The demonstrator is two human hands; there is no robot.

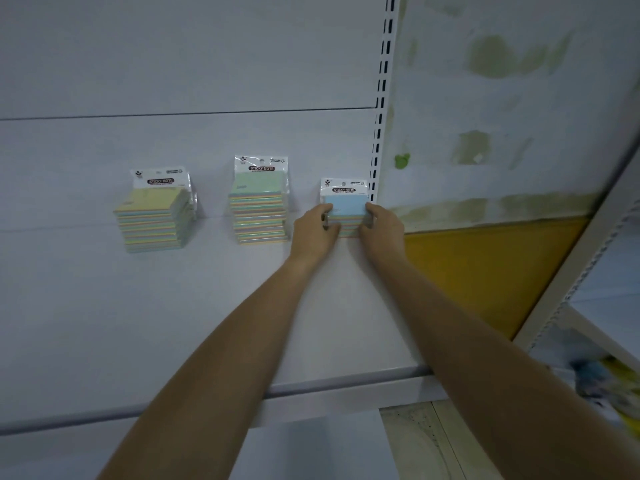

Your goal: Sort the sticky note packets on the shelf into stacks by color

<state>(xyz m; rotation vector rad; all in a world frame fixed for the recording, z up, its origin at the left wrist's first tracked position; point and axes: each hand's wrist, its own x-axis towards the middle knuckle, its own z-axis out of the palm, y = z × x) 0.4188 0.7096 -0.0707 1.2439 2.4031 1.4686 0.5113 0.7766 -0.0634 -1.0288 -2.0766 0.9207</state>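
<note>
Blue-topped stack (347,209) upright, header cards toward back panel, between both hands

The blue-topped stack (347,206) fills the room between the left hand (314,230) and the right hand (382,229). Just left of the left hand stands the green-topped stack (259,202), with a narrow gap between. Behind the right hand, the slotted upright (379,133) and the back panel (173,143) close the way. Nearer than both hands, the shelf (156,313) lies open.

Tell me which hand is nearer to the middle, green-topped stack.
Left. The left hand grips the left side of the blue-topped stack, just right of the green-topped stack. The right hand grips the blue-topped stack's right side, farther away.
</note>
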